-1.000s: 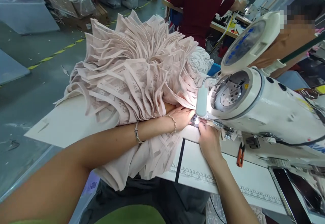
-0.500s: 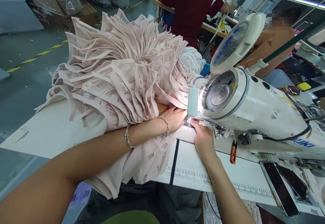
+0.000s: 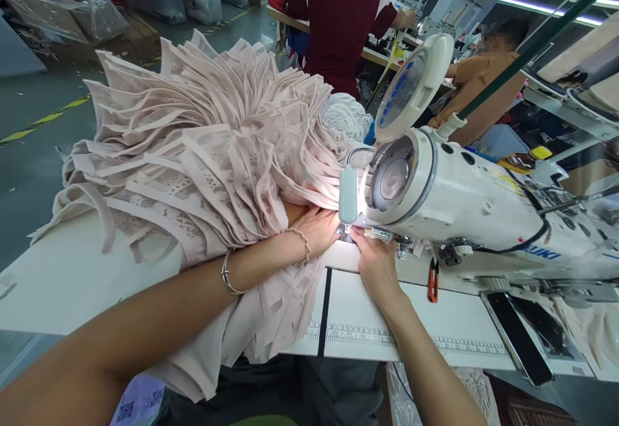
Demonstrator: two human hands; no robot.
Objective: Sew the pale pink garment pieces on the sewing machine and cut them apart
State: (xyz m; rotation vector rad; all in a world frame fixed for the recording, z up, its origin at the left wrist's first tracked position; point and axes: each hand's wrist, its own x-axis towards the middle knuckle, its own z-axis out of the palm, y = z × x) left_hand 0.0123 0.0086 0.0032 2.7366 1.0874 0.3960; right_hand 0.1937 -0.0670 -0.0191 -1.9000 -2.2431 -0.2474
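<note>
Two hands (image 3: 316, 231), pale fabric (image 3: 217, 155) — grip (unclear)

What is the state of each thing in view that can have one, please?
Pale pink lace-trimmed garment pieces, heaped in fanned layers
Left hand, beside presser foot, hold unclear
Right hand, beside presser foot, hold unclear
Sewing machine's round cover, open
Sewing lamp, lit
Ceiling tube lights, lit
Smartphone, screen dark
Orange-handled thread snips, lying, blades unclear

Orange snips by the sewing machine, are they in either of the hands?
No, the snips lie near the machine, apart from the left hand and the right hand.
</note>
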